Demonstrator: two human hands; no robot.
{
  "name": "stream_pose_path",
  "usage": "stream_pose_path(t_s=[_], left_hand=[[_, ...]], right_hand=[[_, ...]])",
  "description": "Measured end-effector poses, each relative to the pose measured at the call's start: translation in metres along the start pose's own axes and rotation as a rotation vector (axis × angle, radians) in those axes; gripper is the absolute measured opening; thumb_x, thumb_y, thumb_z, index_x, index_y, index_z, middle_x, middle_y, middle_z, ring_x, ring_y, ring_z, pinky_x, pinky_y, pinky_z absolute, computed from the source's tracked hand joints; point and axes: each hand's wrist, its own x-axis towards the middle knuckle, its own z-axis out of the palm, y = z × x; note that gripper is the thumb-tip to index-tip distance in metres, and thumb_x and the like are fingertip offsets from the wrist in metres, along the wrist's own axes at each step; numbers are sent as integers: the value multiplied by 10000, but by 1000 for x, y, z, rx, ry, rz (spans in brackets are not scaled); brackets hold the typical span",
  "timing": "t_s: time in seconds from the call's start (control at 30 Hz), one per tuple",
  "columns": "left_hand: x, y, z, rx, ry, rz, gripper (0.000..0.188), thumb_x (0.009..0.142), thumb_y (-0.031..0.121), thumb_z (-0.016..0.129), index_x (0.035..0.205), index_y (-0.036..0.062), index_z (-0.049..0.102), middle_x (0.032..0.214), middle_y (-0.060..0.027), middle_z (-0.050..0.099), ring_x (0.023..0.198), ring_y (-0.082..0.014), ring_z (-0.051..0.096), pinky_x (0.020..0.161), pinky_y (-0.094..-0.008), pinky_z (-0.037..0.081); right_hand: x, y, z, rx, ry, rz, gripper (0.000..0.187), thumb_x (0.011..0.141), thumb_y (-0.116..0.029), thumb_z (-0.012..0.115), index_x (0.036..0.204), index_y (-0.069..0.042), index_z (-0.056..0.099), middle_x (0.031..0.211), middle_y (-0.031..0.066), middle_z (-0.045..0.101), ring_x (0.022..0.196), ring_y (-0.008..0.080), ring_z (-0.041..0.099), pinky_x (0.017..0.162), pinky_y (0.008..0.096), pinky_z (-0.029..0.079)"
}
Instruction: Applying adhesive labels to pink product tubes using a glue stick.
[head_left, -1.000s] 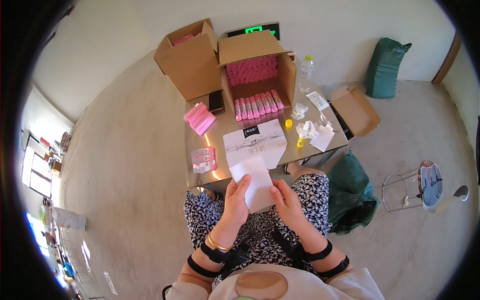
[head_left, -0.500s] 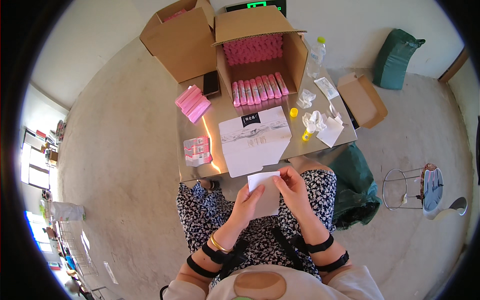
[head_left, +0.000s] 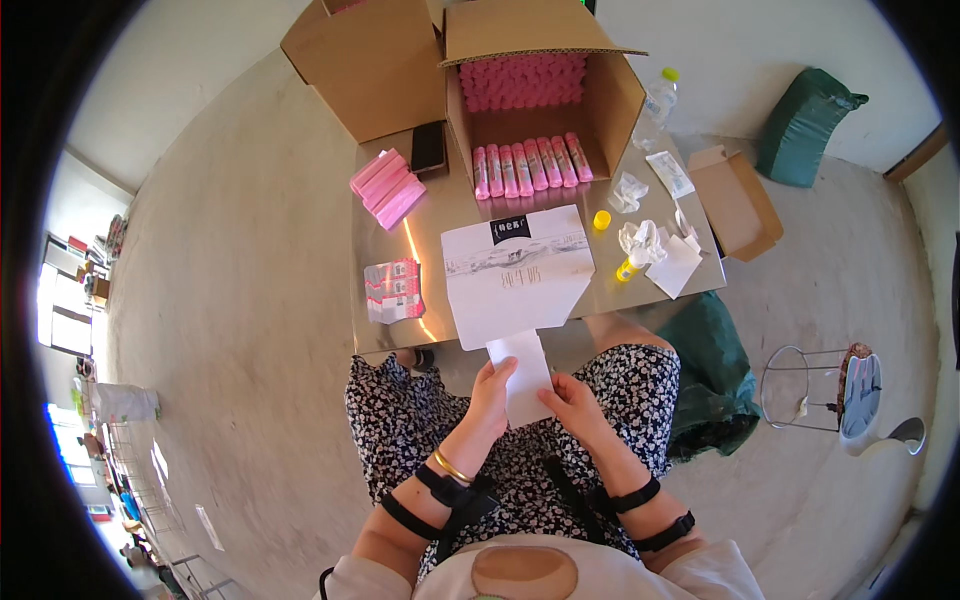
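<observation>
Handling white paper (head_left: 521, 378), pinched at its sides by your left hand (head_left: 489, 398) and right hand (head_left: 577, 406), seems the current step, next calling for light, even pressure.

The view is from a wide fisheye camera on the person's head, the left one of a side-by-side pair. It looks steeply down and somewhat forward over the person's lap (head_left: 625, 415), with the hands (head_left: 490, 398) near below it and the desk (head_left: 374, 246) farther out. Floor (head_left: 230, 300) shows left and right, a far wall (head_left: 730, 50) beyond, all bending toward a dark, rounded rim.
</observation>
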Motion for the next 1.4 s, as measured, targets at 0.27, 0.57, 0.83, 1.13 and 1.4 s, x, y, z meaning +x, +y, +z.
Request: stream_pose_path(t_s=[0.27, 0.57, 0.83, 1.13, 1.4], left_hand=[[36, 0, 8, 1, 7, -102, 318, 917, 188, 542, 1183, 19, 504, 1102, -95, 605, 1004, -200, 582, 862, -358, 471], [46, -7, 3, 335, 40, 23, 399, 893, 256, 589, 1213, 50, 470, 1155, -51, 565, 1103, -158, 500, 906, -328, 411], [49, -35, -14, 312, 45, -209, 378, 899, 323, 591, 1171, 73, 512, 1098, -34, 589, 1005, -143, 556, 834, -312, 422], [73, -43, -7, 156, 72, -292, 392, 873, 350, 631, 1133, 69, 548, 1039, -26, 592, 977, -143, 557, 832, -321, 419], [83, -51, -5, 131, 184, -216, 241, 861, 293, 661, 946, 69, 635, 772, 35, 608, 663, -72, 559, 613, -221, 439]], right_hand=[[24, 8, -12, -64, 136, -56, 128, 876, -68, 577, 946, 40, 576, 759, 25, 623, 672, 57, 553, 594, 212, 432], [77, 18, -50, 5, 296, -29, 74, 863, -60, 575, 889, 8, 585, 747, 16, 620, 670, 58, 544, 609, 211, 422], [97, 22, -56, -76, 300, 31, 115, 848, -119, 609, 848, -4, 605, 760, -9, 599, 710, 58, 527, 655, 210, 399], [91, 24, -59, -114, 251, 52, 103, 850, -111, 611, 839, -9, 601, 748, -5, 600, 684, 58, 527, 619, 204, 405], [89, 29, -57, -77, 234, 56, 93, 861, -100, 595, 857, -7, 602, 773, 3, 611, 708, 61, 541, 644, 204, 419]])
